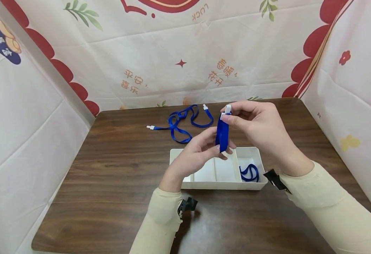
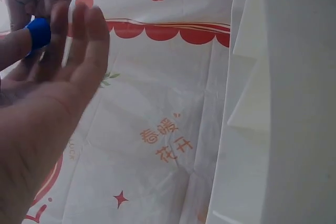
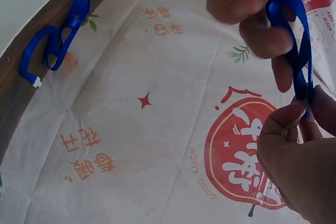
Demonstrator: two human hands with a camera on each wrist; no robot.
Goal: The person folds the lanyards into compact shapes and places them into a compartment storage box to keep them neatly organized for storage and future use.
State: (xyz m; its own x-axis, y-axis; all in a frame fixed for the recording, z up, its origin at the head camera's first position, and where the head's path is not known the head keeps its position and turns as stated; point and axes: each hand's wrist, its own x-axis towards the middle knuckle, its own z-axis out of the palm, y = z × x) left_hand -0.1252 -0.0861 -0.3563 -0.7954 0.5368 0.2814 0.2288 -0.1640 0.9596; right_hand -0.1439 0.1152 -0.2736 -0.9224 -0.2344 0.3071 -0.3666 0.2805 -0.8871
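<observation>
While I watch through the head view, the blue strap (image 1: 222, 135) hangs between the person's two hands, raised off the table (image 1: 109, 173) and folded into a narrow upright bundle. I see the right hand (image 1: 263, 127) pinching its upper end, thumb and fingers closed together at the white clip (image 1: 228, 109), which points upward. The left hand (image 1: 198, 153) has the lower end, its thumb against the blue band; the left wrist view shows me its other fingers partly spread. From the right wrist, I can make out the strap's open loop between the hands. Below them, a white tray (image 1: 220, 185) stands on the table, split by dividers, and a blue coil (image 1: 250, 173) lies in its rightmost compartment. Behind the tray I find a blue tangle (image 1: 174, 121) lying loose on the table, with two white ends (image 1: 150, 127) apart from each other. Printed cloth (image 1: 172, 42) rises beyond the table.
</observation>
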